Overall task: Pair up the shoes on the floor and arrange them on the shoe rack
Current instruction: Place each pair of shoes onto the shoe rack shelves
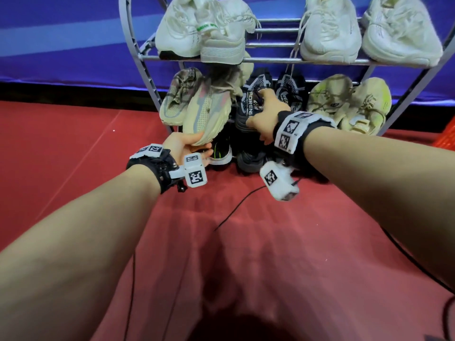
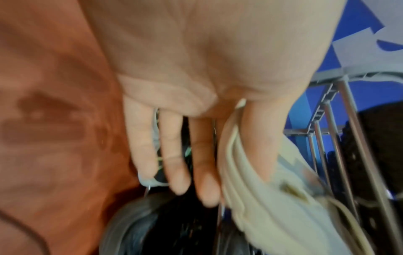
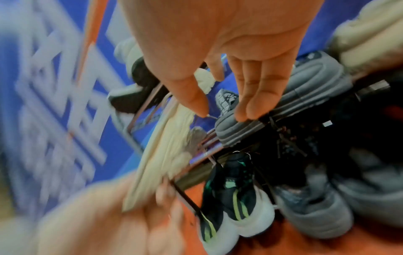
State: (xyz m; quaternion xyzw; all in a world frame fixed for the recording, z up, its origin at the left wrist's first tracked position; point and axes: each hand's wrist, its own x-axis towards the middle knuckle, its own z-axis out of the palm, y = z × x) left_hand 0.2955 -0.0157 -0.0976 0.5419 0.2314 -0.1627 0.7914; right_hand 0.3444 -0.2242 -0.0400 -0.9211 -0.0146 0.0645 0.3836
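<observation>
A grey metal shoe rack (image 1: 270, 60) stands against a blue wall. My left hand (image 1: 189, 146) pinches the heel of a beige shoe (image 1: 206, 112) between thumb and fingers. The shoe leans on the middle shelf beside its camo-toned mate (image 1: 174, 99). In the left wrist view my thumb presses the beige shoe's (image 2: 272, 215) cream sole, and the left hand's (image 2: 237, 186) fingers lie straight below. My right hand (image 1: 263, 112) rests over a black shoe (image 1: 253, 94) next to its partner (image 1: 290, 92). In the right wrist view the straight fingertips (image 3: 248, 110) touch that black shoe's grey sole (image 3: 305, 96).
Two white sneaker pairs (image 1: 197, 28) (image 1: 369, 30) fill the top shelf. A yellowish pair (image 1: 349, 102) sits at the middle shelf's right. Lower down are a black shoe with green stripes (image 1: 220, 153) and dark grey shoes (image 1: 251, 161). A black cable (image 1: 236, 205) crosses the red carpet.
</observation>
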